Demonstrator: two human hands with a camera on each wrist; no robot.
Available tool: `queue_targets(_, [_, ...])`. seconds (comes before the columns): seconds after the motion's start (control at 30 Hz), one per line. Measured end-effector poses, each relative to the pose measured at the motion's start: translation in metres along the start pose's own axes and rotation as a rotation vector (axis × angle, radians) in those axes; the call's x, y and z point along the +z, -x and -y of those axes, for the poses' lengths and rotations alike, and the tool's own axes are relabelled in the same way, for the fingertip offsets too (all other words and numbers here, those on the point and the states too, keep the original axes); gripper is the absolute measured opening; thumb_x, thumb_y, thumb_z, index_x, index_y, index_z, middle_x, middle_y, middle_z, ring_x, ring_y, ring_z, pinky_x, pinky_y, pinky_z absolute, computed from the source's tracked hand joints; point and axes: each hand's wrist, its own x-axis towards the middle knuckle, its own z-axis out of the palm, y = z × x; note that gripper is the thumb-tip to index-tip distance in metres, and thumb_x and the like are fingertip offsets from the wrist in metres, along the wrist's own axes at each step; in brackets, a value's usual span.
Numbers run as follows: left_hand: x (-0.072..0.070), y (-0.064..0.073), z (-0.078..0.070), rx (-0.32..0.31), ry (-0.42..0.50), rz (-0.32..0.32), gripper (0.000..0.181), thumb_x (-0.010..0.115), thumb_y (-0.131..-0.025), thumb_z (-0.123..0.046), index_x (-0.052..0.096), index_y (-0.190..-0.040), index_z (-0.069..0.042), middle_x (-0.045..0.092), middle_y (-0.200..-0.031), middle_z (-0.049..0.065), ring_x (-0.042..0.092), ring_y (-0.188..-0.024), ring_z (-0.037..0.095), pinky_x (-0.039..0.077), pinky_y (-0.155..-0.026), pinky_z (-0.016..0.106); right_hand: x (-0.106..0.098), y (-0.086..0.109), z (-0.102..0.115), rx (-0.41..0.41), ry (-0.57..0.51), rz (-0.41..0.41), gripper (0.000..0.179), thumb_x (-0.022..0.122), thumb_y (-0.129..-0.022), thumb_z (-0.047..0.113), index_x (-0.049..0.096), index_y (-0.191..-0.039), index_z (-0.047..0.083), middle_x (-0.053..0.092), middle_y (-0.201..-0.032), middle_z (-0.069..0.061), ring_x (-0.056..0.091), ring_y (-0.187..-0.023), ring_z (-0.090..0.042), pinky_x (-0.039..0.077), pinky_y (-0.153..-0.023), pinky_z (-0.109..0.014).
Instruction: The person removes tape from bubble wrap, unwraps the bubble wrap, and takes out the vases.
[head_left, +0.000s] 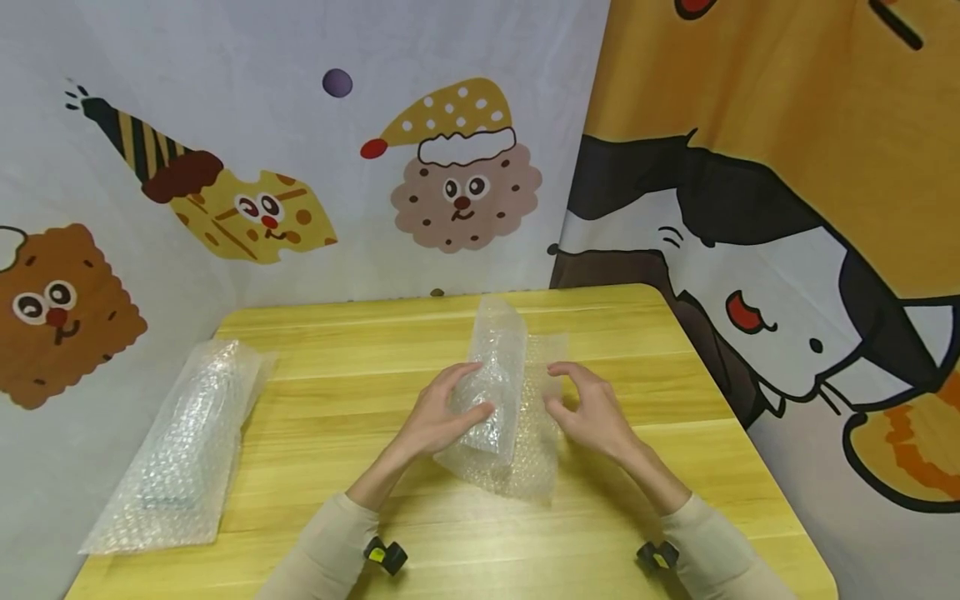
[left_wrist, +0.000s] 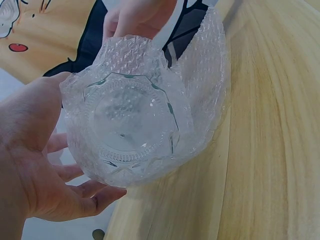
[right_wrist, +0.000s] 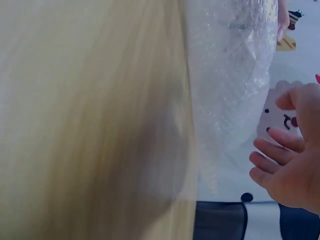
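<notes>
A clear glass (left_wrist: 125, 122) with a ridged, faceted base shows end-on in the left wrist view, wrapped in bubble wrap (head_left: 536, 450). In the head view the wrapped bundle lies at the middle of the table, its sheet partly rolled and a loose flap spread to the right. My left hand (head_left: 438, 412) holds the bundle from its left side, thumb and fingers curved round it. Beside the flap's right edge is my right hand (head_left: 596, 412), fingers apart and loosely bent, holding nothing. The right wrist view shows this hand (right_wrist: 290, 155) apart from the wrap.
Another bubble-wrapped item (head_left: 183, 458) lies along the left side of the wooden table (head_left: 337, 350); its contents are blurred by the wrap. Cloth with cartoon prints (head_left: 285, 50) hangs behind the table and along its sides.
</notes>
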Motion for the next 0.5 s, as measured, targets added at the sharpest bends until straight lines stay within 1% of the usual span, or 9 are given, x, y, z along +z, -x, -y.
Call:
queue_targets(0.1, [0.000,0.000,0.000,-0.006,-0.001,0.002,0.077,0.083,-0.099,-0.043,0.052,-0.168,-0.027,0.045,-0.181,0.010,0.042,-0.167,0.044,0.036,-0.131,0.081,0.002,0.000,0.006,-0.076,0.054,0.086,0.050,0.082,-0.100,0.016,0.069,-0.144,-0.002,0.069,-0.155,-0.023,0.064,-0.149,-0.047,0.053,-0.127,-0.065])
queue_targets(0.13, [0.000,0.000,0.001,-0.007,-0.001,0.002,0.077,0.082,-0.099,-0.043,0.052,-0.169,-0.027,0.045,-0.181,0.010,0.042,-0.167,0.044,0.036,-0.131,0.081,0.003,0.000,0.008,-0.085,0.073,0.119,0.052,0.082,-0.100,0.018,0.068,-0.146,-0.003,0.067,-0.158,-0.024,0.062,-0.150,-0.048,0.051,-0.128,-0.065])
queue_targets(0.2, [-0.001,0.000,0.001,-0.010,-0.004,0.002,0.077,0.082,-0.100,-0.045,0.051,-0.169,-0.029,0.044,-0.181,0.010,0.043,-0.166,0.044,0.037,-0.130,0.081,0.006,0.001,0.009,-0.108,0.118,0.177,0.053,0.083,-0.101,0.020,0.069,-0.146,-0.003,0.065,-0.159,-0.026,0.063,-0.149,-0.048,0.052,-0.127,-0.065])
queue_targets(0.37, [-0.001,0.001,0.000,-0.020,-0.006,0.008,0.078,0.081,-0.100,-0.046,0.050,-0.170,-0.030,0.043,-0.182,0.009,0.043,-0.166,0.045,0.038,-0.129,0.081,0.010,0.004,0.008,-0.109,0.221,0.292,0.054,0.083,-0.102,0.027,0.070,-0.144,-0.003,0.067,-0.158,-0.025,0.067,-0.145,-0.046,0.056,-0.124,-0.064])
queue_targets(0.5, [-0.002,0.001,0.001,-0.024,0.002,0.008,0.078,0.081,-0.100,-0.046,0.050,-0.170,-0.030,0.043,-0.182,0.010,0.043,-0.166,0.046,0.038,-0.129,0.082,0.012,0.005,0.003,-0.092,0.279,0.358,0.066,0.084,-0.102,0.034,0.065,-0.151,-0.004,0.060,-0.164,-0.027,0.061,-0.151,-0.047,0.053,-0.126,-0.065])
